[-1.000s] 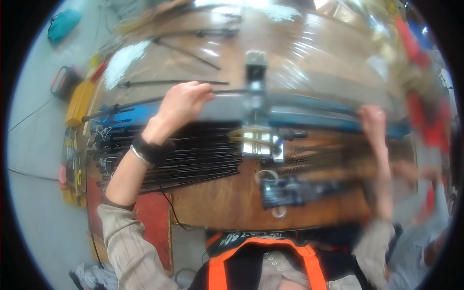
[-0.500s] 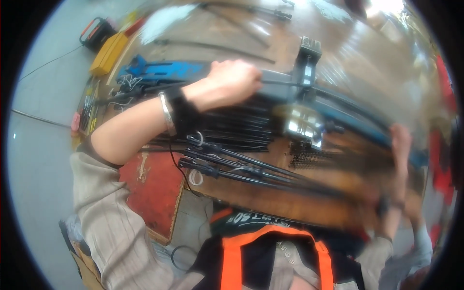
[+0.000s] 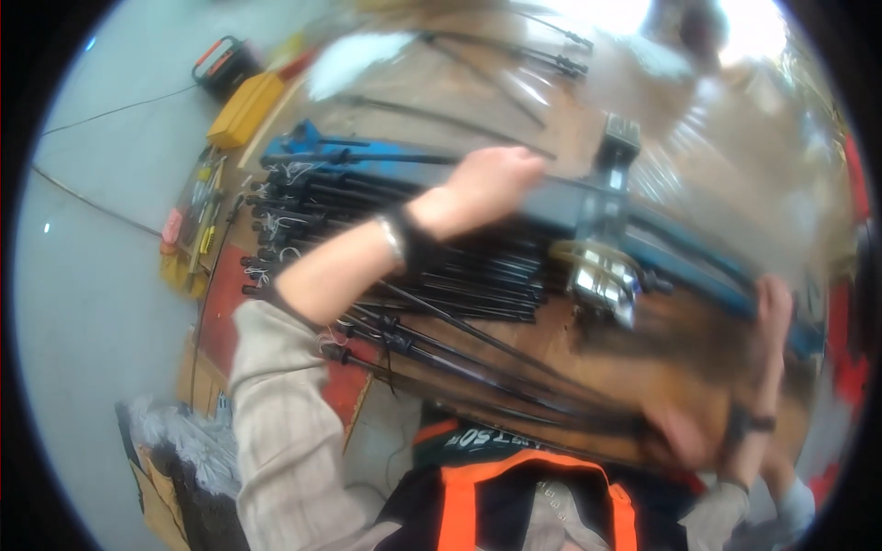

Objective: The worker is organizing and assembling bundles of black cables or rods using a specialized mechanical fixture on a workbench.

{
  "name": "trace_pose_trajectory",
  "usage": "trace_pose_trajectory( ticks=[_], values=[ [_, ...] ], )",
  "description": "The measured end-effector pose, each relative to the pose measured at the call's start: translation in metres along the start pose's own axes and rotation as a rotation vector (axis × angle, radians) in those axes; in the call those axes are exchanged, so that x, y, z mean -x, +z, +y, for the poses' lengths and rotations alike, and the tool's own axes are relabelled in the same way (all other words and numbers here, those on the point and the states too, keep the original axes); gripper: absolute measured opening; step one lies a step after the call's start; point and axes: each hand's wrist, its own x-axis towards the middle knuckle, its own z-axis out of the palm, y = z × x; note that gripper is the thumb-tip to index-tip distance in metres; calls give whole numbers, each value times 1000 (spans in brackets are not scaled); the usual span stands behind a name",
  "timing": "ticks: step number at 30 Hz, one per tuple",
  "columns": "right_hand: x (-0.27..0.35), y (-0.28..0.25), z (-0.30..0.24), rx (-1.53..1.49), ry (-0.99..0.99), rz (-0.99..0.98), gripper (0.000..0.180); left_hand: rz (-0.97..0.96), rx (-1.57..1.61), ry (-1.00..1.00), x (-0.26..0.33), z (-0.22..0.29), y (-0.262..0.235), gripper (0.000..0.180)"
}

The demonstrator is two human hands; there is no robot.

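My left hand (image 3: 496, 184), with a dark band and a bracelet at the wrist, is closed around a long black rod (image 3: 404, 159). This rod runs rightward past a metal clamp fixture (image 3: 610, 174) mounted on a blue rail (image 3: 703, 255). Far to the right, my right hand (image 3: 774, 308) is closed at the rod's right part; motion blur hides its exact grip. Below the fixture sits a shiny metal block (image 3: 602, 283) with a brownish ring. Many black rods (image 3: 459, 266) with white ties lie stacked under my left forearm.
Another person's blurred hand (image 3: 680, 436) is at the right ends of several loose rods (image 3: 478, 363) along the near table edge. More rods (image 3: 441, 118) lie at the back. A yellow box (image 3: 246, 110) and hand tools (image 3: 204, 207) line the left edge, above a red board (image 3: 230, 312).
The whole view has shifted, so the table appears farther right and lower. My left hand has come slightly nearer the clamp fixture. The other person's hand now shows at the loose rods' ends.
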Motion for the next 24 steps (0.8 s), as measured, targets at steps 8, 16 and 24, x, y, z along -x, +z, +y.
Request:
trace_pose_trajectory(
  ticks=[8, 16, 24],
  values=[
    [-2, -1, 15, 50, -5, 28, 8, 154, -25, 150, -31, 3, -6, 10],
    [-3, 6, 1, 36, 33, 42, 7, 90, 159, 103, -26, 2, 31, 9],
    [5, -15, -15, 88, 63, 45, 8, 152, 154, 166, -31, 5, 36, 13]
  ],
)
